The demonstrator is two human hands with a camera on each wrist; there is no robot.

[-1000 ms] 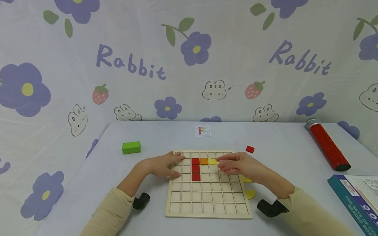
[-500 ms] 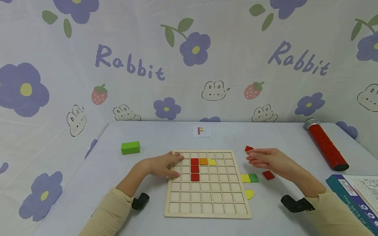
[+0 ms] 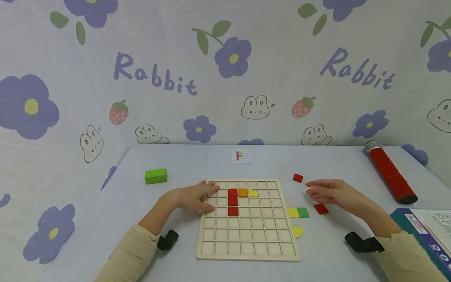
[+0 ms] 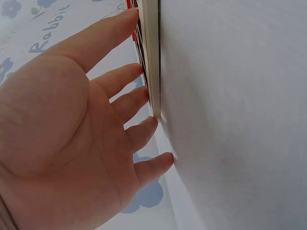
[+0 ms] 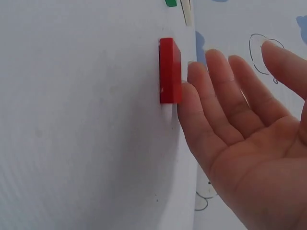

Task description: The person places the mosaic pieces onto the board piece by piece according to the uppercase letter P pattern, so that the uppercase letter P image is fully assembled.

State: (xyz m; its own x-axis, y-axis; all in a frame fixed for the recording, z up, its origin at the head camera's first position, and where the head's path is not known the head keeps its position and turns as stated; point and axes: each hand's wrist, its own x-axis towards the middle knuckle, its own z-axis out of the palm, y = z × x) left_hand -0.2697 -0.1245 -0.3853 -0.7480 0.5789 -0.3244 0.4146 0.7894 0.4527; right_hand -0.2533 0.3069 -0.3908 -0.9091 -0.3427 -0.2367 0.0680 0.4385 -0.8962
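L hand [image 3: 192,197] lies flat w/ fingers spread, pressing the wooden grid board [image 3: 248,254] at its 9–10 o'clock edge. R hand [image 3: 334,194] hovers relaxed, fingers straight & apart, holding nothing, just above a red square tile [image 3: 321,208] lying on the table [image 3: 105,219] at the board's 3 o'clock. Another red tile [image 3: 298,178] sits at the hand's 10 o'clock.

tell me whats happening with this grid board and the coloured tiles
A person is filling a wooden grid board with coloured tiles. The left hand rests flat on the board's left edge. The right hand, open and holding nothing, hovers by a loose red tile. Three red tiles, one orange and one yellow sit in the grid.
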